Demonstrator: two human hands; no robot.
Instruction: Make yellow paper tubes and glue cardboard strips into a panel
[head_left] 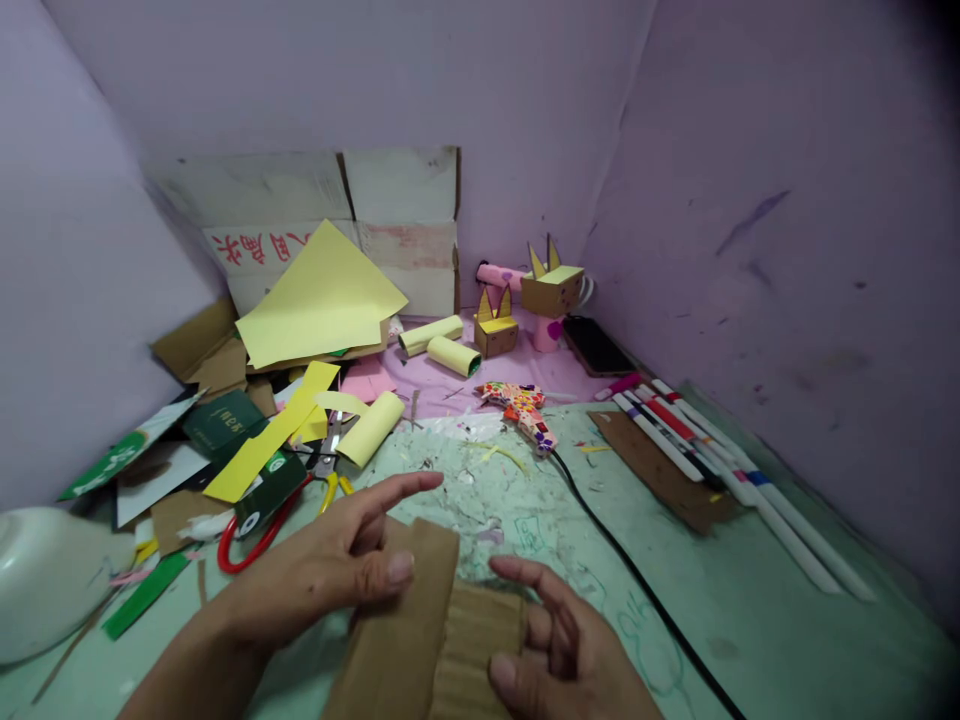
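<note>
The green-topped desk opens at center right, edged by purple walls. At bottom center, the left hand and right hand grip folded cardboard, thumbs on top; the floral glue gun lies beyond.

2 bare hands, slim fingers, short thumbnails, bare left forearm

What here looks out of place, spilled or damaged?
A dark smear marks the right-hand wall, and the green surface is scribbled on and littered with bits. At left, red-handled scissors lie partly buried in jumbled scraps. No spill shows; the held cardboard has no clear damage.
</note>
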